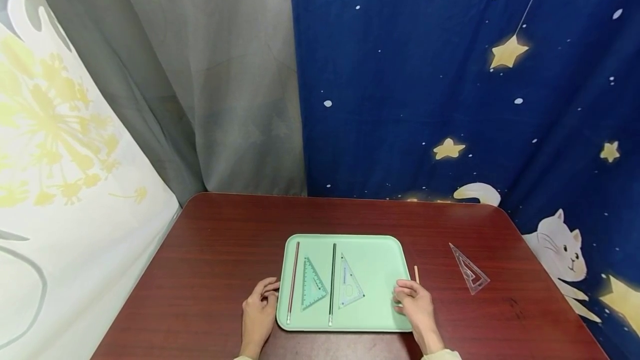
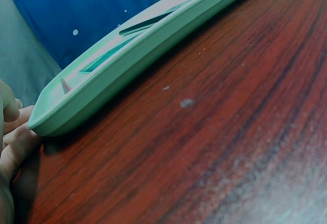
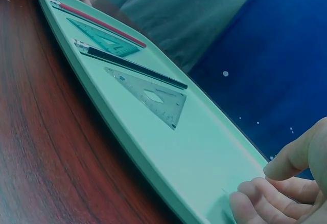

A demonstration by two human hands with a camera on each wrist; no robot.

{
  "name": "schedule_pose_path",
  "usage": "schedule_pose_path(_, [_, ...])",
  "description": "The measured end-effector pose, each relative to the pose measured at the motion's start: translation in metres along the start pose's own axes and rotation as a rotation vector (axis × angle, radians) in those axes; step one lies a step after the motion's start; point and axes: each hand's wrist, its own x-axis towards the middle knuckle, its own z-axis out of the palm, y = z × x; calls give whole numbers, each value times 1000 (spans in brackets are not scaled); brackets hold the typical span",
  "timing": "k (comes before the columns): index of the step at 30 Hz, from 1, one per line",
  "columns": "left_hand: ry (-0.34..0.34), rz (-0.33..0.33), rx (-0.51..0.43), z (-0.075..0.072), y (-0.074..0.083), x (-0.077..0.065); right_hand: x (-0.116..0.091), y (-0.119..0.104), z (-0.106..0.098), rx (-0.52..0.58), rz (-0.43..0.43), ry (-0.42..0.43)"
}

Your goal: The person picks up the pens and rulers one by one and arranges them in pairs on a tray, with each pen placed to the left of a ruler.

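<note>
A pale green tray lies on the table. On it, from left to right, are a red pencil, a green set square, a dark pencil and a clear set square. My left hand rests at the tray's left edge, fingertips touching the near corner. At the right rim is my right hand, fingers loosely bent over the edge in the right wrist view. Just beyond it shows the end of a thin wooden stick; the hand hides the rest.
Right of the tray, another clear set square lies on the dark red wooden table. Behind the table hang a grey curtain and a blue starry curtain. A white patterned cloth hangs at the left.
</note>
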Motion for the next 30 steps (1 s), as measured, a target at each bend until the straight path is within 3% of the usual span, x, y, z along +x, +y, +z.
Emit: schedule_pose_path(30, [-15,-23,22,-2,1,0,-5,4,-32,-82,17,92])
